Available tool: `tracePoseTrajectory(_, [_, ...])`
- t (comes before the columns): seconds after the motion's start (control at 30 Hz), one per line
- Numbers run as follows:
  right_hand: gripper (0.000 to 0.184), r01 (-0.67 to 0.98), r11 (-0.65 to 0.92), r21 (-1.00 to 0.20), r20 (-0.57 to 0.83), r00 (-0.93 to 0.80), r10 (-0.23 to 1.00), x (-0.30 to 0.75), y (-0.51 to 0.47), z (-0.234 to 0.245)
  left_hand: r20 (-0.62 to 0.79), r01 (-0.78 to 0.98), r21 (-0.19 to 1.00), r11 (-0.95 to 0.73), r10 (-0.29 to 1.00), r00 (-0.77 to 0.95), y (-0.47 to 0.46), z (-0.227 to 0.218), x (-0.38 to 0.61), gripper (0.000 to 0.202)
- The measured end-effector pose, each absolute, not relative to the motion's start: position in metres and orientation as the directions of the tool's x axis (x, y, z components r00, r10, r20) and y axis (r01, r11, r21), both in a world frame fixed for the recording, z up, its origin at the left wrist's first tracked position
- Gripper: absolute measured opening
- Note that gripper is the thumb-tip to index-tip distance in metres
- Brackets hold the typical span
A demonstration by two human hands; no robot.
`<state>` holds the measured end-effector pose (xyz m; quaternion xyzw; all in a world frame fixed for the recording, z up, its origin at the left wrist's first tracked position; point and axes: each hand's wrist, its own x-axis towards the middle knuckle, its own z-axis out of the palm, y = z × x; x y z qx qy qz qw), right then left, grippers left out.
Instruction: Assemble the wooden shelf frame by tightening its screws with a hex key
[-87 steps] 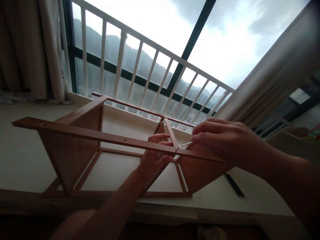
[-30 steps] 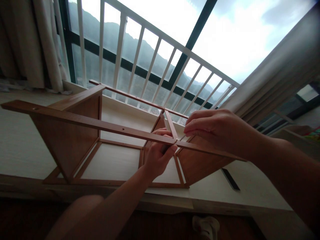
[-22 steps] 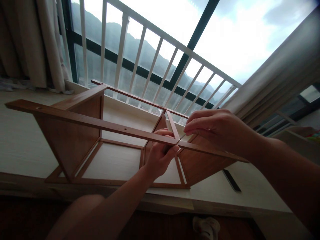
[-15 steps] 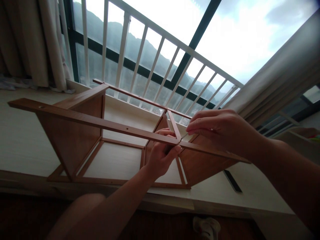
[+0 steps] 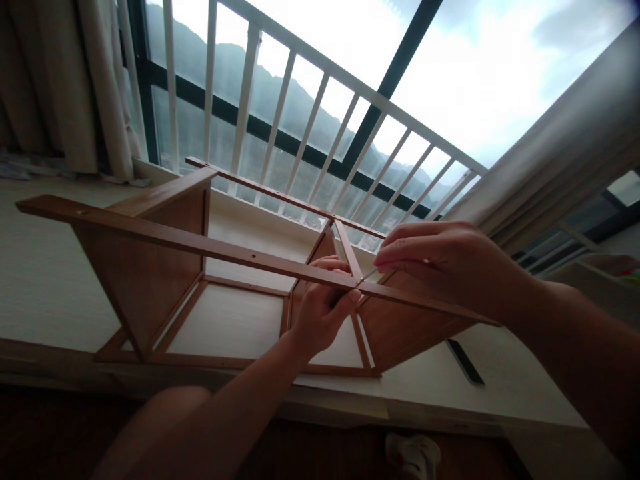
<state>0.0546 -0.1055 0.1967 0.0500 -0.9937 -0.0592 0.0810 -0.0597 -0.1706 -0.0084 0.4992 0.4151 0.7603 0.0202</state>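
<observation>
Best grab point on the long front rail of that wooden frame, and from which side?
Probably the bare stretch of the front rail left of the left hand, pinched from above across its narrow width. It's a thin flat strip lying near level with open space beneath. The right hand with its thin metal tool crowds the joint, so stay clear of it.

The thin silvery metal tool (image 5: pixel 369 273) pinched by the right hand (image 5: pixel 440 263) shows only at its tip; the rest is buried under the fingers, so its kind cannot be told. The left hand (image 5: pixel 320 307) reaches up behind the long brown wooden rail (image 5: pixel 200 247), which covers part of its fingers, and whatever it grips is hidden. A flat dark strip (image 5: pixel 465 362) on the pale sill is too small to identify. A whitish object (image 5: pixel 413 455) on the floor is dim and cut off by the bottom edge.
</observation>
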Motion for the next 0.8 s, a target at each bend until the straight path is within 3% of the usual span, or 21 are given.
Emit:
tracePoseTrajectory(0.2, [0.022, -0.111, 0.987, 0.117, 0.162, -0.978, -0.129, 0.052, -0.104, 0.195, 0.747, 0.373, 0.643, -0.669, 0.438, -0.501, -0.169, -0.01, -0.059, 0.014])
tracePoseTrajectory(0.33, [0.018, 0.144, 0.987, 0.073, 0.11, -0.985, 0.135, 0.044, -0.111, 0.196, 0.755, 0.375, 0.63, -0.68, 0.422, -0.502, -0.168, -0.011, -0.059, 0.014])
tracePoseTrajectory(0.47, [0.027, 0.435, 0.9, -0.034, 0.011, -0.9, 0.435, 0.036, -0.125, 0.197, 0.757, 0.386, 0.628, -0.676, 0.416, -0.503, -0.168, -0.012, -0.06, 0.015])
tracePoseTrajectory(0.6, [0.037, 0.546, 0.826, -0.142, -0.071, -0.837, 0.542, 0.032, -0.135, 0.197, 0.769, 0.393, 0.613, -0.685, 0.405, -0.494, -0.169, -0.01, -0.06, 0.013])
tracePoseTrajectory(0.7, [0.034, 0.591, 0.802, -0.081, -0.044, -0.806, 0.59, 0.03, -0.137, 0.198, 0.771, 0.391, 0.611, -0.688, 0.405, -0.492, -0.169, -0.009, -0.061, 0.013])
tracePoseTrajectory(0.8, [0.027, 0.572, 0.818, 0.059, 0.082, -0.82, 0.567, 0.029, -0.134, 0.201, 0.775, 0.406, 0.611, -0.68, 0.406, -0.484, -0.169, -0.009, -0.06, 0.014])
